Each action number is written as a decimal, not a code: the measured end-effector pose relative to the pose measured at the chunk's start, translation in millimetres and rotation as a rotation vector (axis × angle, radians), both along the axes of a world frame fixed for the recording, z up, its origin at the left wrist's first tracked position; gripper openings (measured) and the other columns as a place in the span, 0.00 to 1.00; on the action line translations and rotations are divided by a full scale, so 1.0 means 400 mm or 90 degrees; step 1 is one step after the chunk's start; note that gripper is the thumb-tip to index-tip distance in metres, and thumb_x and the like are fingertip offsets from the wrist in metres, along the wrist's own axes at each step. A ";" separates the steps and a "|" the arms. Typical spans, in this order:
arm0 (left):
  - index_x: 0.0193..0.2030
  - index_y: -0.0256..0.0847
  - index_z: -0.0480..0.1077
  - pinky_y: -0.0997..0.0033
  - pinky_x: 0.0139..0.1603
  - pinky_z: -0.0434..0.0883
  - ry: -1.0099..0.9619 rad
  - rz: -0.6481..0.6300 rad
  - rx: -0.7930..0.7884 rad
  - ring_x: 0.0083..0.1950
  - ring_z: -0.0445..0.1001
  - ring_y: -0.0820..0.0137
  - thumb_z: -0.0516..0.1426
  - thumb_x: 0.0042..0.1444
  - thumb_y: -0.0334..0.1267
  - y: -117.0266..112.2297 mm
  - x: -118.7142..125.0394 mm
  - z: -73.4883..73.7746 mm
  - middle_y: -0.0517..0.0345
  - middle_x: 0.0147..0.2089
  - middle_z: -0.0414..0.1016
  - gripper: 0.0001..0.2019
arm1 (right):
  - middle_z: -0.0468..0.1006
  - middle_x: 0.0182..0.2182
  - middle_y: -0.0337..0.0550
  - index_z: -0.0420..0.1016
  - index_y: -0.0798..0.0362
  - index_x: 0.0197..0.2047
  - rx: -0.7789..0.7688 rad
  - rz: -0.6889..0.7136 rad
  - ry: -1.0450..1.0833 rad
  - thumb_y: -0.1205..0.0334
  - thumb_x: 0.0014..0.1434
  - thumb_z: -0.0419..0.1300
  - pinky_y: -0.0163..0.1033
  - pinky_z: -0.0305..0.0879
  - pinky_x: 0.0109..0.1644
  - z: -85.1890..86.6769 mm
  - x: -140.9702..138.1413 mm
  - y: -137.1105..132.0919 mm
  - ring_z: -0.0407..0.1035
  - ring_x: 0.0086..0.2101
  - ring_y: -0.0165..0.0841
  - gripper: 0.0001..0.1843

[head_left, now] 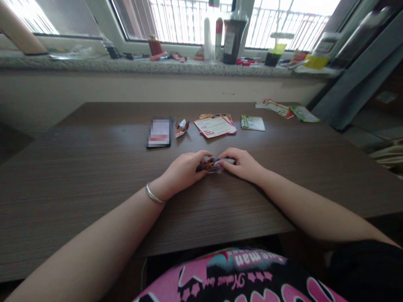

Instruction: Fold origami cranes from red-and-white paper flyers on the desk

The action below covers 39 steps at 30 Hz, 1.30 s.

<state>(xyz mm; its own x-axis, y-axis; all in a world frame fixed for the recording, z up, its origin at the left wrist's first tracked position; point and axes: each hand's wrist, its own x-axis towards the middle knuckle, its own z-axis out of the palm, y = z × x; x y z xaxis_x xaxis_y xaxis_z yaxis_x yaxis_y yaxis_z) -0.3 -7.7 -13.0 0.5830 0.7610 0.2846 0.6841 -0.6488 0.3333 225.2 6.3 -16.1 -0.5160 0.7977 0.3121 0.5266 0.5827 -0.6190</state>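
Observation:
Between my two hands, low over the table, is a crinkled, dark patterned wrapper (pixel 214 165) with shiny silvery parts. My left hand (pixel 189 167) has its thumb and fingers closed around the wrapper's left end. At the other end, my right hand (pixel 241 164) pinches it between thumb and fingers. Whether anything is inside the wrapper cannot be made out. Just beyond my left hand sits a crumpled wrapper piece (pixel 181 128) in brown and white. A stack of printed cards (pixel 215 126) lies beyond both hands.
A phone (pixel 159 132) with a blurred screen lies left of the crumpled piece. Green-edged cards (pixel 253 123) rest to the right, with more cards (pixel 278 108) near the table's far right corner. Bottles and a dark cup (pixel 234 40) crowd the stone windowsill (pixel 189 67) behind the table (pixel 94 167).

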 end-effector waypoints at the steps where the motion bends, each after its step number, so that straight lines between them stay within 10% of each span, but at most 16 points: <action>1: 0.52 0.42 0.65 0.69 0.41 0.69 -0.004 -0.005 0.003 0.41 0.76 0.65 0.59 0.56 0.37 0.001 0.001 -0.002 0.56 0.42 0.76 0.17 | 0.79 0.35 0.44 0.78 0.54 0.39 0.001 0.000 0.006 0.61 0.59 0.58 0.37 0.64 0.42 0.000 -0.001 -0.001 0.71 0.37 0.33 0.09; 11: 0.39 0.39 0.71 0.70 0.37 0.67 0.036 -0.030 0.072 0.37 0.73 0.67 0.58 0.57 0.33 0.010 -0.004 0.000 0.56 0.37 0.75 0.04 | 0.75 0.33 0.41 0.73 0.53 0.36 0.093 0.048 -0.003 0.68 0.56 0.59 0.36 0.64 0.43 0.010 -0.004 -0.010 0.69 0.36 0.31 0.04; 39: 0.44 0.44 0.76 0.64 0.45 0.71 0.213 -0.113 0.118 0.42 0.76 0.64 0.56 0.62 0.38 -0.019 -0.001 0.034 0.55 0.43 0.78 0.09 | 0.76 0.37 0.48 0.75 0.55 0.40 0.302 0.206 -0.321 0.63 0.63 0.54 0.39 0.63 0.43 0.014 0.005 -0.007 0.67 0.38 0.35 0.09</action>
